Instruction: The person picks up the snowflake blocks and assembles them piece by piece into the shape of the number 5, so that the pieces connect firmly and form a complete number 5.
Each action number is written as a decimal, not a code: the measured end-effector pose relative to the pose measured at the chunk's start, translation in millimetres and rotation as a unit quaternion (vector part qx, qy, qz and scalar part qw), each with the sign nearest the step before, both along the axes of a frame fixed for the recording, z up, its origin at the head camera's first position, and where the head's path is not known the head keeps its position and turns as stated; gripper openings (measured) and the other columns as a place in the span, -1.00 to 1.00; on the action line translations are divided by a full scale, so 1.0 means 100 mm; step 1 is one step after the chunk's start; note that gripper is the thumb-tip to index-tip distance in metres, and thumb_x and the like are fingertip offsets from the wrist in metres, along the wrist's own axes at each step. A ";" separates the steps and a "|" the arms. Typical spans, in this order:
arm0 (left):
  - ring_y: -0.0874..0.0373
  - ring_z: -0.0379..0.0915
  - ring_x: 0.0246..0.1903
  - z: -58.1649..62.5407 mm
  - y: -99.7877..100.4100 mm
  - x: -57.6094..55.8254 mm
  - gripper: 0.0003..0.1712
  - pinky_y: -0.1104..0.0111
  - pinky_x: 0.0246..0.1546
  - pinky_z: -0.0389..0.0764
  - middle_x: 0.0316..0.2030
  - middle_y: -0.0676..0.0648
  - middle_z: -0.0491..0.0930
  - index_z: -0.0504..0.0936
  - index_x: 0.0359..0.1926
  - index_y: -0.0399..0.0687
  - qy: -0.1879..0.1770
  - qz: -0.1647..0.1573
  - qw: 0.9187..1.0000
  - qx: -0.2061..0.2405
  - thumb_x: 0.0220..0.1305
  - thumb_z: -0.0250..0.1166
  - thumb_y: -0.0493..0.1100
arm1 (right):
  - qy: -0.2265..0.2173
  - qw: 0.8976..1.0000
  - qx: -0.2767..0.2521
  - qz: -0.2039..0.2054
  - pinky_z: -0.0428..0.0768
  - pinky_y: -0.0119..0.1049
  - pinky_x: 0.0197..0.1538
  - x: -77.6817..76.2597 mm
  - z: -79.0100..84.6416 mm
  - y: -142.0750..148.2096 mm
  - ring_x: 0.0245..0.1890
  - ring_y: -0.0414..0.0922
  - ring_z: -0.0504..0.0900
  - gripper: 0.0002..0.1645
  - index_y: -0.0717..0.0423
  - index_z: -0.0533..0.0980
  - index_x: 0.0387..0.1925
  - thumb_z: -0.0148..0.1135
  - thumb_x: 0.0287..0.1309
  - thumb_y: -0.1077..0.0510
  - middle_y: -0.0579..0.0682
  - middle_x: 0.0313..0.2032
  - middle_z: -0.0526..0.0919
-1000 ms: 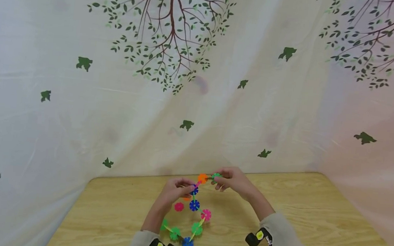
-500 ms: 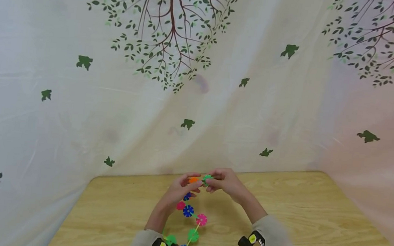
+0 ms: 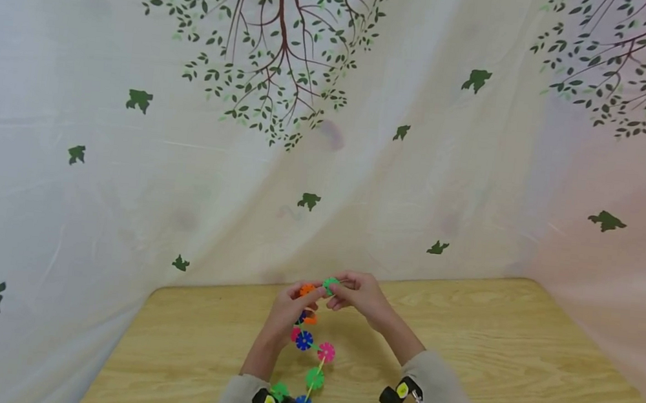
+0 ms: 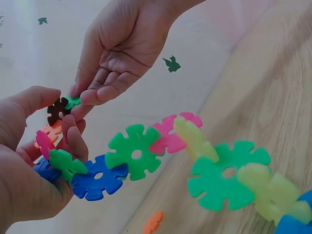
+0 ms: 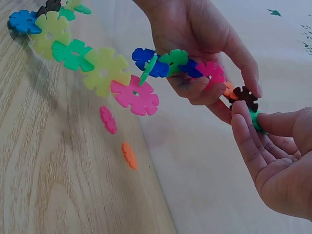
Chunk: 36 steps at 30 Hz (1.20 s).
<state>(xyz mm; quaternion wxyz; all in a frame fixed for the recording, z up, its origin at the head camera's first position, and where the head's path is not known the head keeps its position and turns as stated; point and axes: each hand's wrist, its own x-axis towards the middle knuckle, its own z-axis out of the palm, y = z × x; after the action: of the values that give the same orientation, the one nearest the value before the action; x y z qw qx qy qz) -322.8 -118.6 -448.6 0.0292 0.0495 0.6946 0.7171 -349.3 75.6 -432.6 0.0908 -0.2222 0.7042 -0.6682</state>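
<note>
A chain of interlocking snowflake discs, in blue, green, pink, yellow, orange and dark brown, hangs from my hands and trails down toward the table's near side. My left hand holds its upper end, the fingertips on a dark brown snowflake disc near the orange one. Between thumb and fingers, my right hand pinches a green snowflake disc, which meets the brown disc's edge in the left wrist view. The left palm and fingers hide part of the chain in the head view.
A loose pink disc and a loose orange disc lie on the wooden table. A pale curtain printed with trees and leaves hangs behind the table's far edge.
The right hand has moved left with the green disc, closing on the left hand. The left hand has shifted its hold up the chain, from near a blue disc toward the orange and brown ones.
</note>
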 end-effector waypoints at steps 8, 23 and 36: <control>0.10 0.60 -0.28 0.02 -0.11 -0.04 -0.57 0.28 -0.21 0.65 -0.17 -0.02 0.67 0.65 0.09 -0.19 0.008 0.030 0.999 -0.014 0.34 0.40 -0.02 | 0.011 0.999 0.045 0.024 0.74 0.12 -0.03 -0.05 0.03 0.02 -0.36 -0.16 0.78 -0.68 0.43 0.54 0.08 0.16 0.45 0.25 0.37 -0.14 0.74; 0.14 0.51 -0.30 0.09 -0.33 -0.06 -0.63 0.37 -0.31 0.62 -0.13 -0.01 0.65 0.67 0.16 -0.12 0.022 0.010 1.000 -0.020 0.37 0.34 -0.14 | 0.058 0.968 0.225 0.097 0.76 -0.05 -0.19 -0.30 -0.23 -0.05 -0.34 0.04 0.75 -0.73 0.38 0.62 -0.04 0.25 0.36 0.23 0.23 -0.27 0.76; 0.15 0.51 -0.33 0.06 -0.37 -0.04 -0.60 0.34 -0.30 0.60 -0.15 0.01 0.63 0.64 0.18 -0.14 0.024 0.017 0.999 -0.033 0.37 0.33 -0.13 | 0.122 0.930 0.326 0.121 0.49 -0.46 -0.40 -0.45 -0.48 -0.33 -0.47 -0.24 0.48 -0.65 0.20 0.66 0.07 0.38 0.26 0.25 -0.03 -0.34 0.68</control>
<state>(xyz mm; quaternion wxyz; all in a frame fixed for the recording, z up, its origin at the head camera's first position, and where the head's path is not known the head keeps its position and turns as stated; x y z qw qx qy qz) -326.6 -155.4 -443.0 0.0023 0.0536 0.7194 0.6925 -394.2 42.1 -480.3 0.1517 -0.3432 0.8566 -0.3542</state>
